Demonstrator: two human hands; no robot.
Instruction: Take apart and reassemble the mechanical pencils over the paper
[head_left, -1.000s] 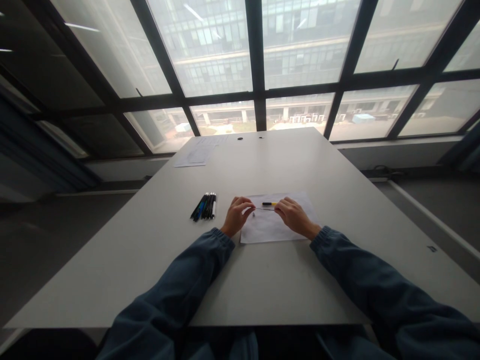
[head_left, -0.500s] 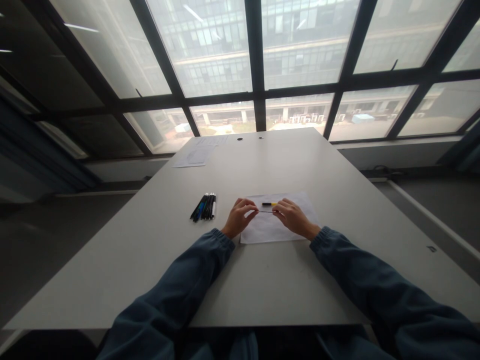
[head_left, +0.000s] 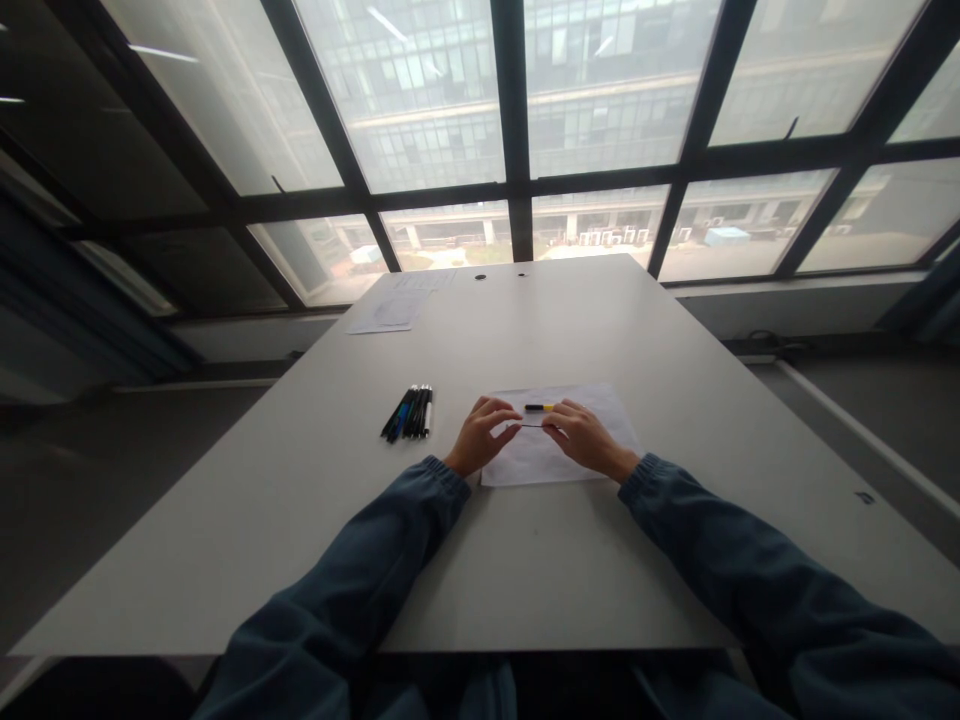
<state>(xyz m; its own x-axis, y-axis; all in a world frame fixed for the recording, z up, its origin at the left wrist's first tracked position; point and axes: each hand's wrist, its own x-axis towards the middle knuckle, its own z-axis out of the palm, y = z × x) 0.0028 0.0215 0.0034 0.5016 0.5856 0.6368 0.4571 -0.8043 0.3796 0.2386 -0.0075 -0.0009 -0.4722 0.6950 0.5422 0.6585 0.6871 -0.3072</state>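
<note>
Both my hands rest over a white sheet of paper (head_left: pixel 592 405) on the grey table (head_left: pixel 570 330). My left hand (head_left: pixel 481 436) and my right hand (head_left: pixel 581 436) pinch the two ends of a thin dark refill (head_left: pixel 532 426) stretched between their fingertips. Just beyond the fingers, a yellow and black pen part (head_left: pixel 538 407) lies on the sheet. Both sleeves are dark blue.
A bundle of several dark and blue pens (head_left: pixel 409 412) lies left of my left hand. A second sheet of paper (head_left: pixel 384 311) sits at the far left of the table. Two small round holes (head_left: pixel 480 276) mark the far edge, below large windows.
My left hand has closed in on the thin refill's left end, and the gap between my two hands has narrowed slightly. A small piece seen on the paper near my left fingers is no longer visible.
</note>
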